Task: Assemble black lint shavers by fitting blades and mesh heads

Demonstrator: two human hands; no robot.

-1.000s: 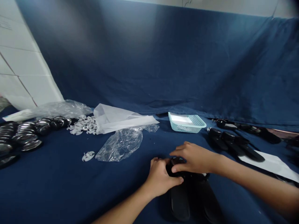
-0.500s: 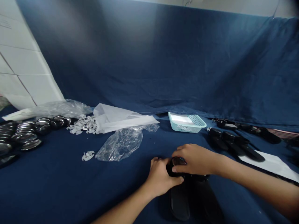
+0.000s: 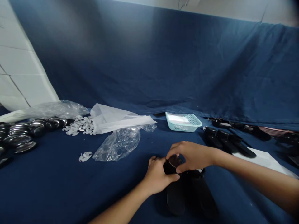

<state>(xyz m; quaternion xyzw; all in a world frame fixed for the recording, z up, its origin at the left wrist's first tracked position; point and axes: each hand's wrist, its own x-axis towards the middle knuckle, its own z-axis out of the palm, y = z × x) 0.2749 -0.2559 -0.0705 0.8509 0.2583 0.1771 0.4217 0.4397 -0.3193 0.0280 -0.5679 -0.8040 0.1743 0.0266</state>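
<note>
My left hand (image 3: 158,176) wraps around the raised head of a long, flat black device (image 3: 175,199) lying on the blue cloth, its thumb across the near side. My right hand (image 3: 188,156) is curved over the top of that head, fingers and thumb gripping the rim of a glossy round black cover (image 3: 175,161). Whether the cover is seated or slightly lifted I cannot tell. Right beside it lies a second long black device (image 3: 202,197), its head partly hidden beneath my right hand.
Glossy black covers (image 3: 17,138) lie at the left beside small grey parts (image 3: 80,125) and a white bag (image 3: 116,119). A clear plastic bag (image 3: 120,144) lies in front. Further back are a light-blue basket (image 3: 184,127) and more black devices (image 3: 227,141) beside white paper (image 3: 268,161).
My right hand has raised its knuckles and shifted its fingers to the cover's rim, so more of the cover shows. My left hand keeps its grip. The whole view has shifted slightly.
</note>
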